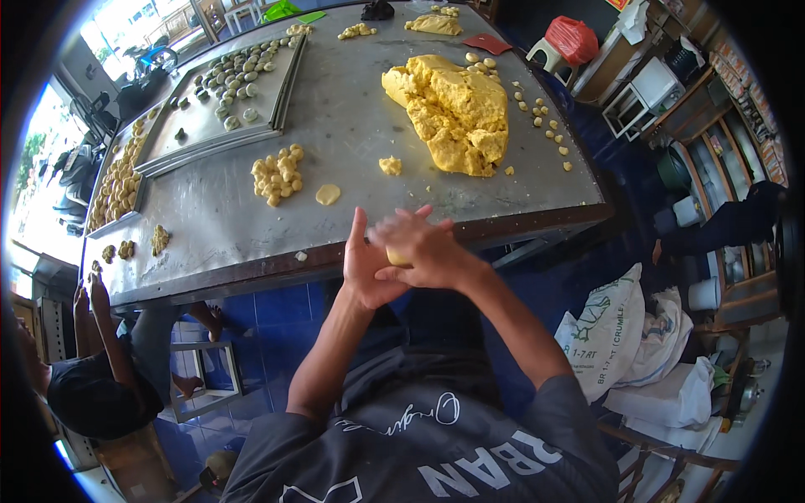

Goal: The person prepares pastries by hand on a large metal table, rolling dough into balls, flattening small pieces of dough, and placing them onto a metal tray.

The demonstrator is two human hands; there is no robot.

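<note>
On my feed, both hands are pressed together at frame center, just past the desk's (pixel 352 109) near edge. Left hand (pixel 367 270) has its palm up and thumb raised; right hand (pixel 426 254) lies across it, fingers blurred. Small yellow dough piece (pixel 397 257) is held between the palms, mostly hidden. I see big dough mass (pixel 461 109) upper right of center, ball cluster (pixel 277 175) and flat disc (pixel 328 194) left of center.
</note>
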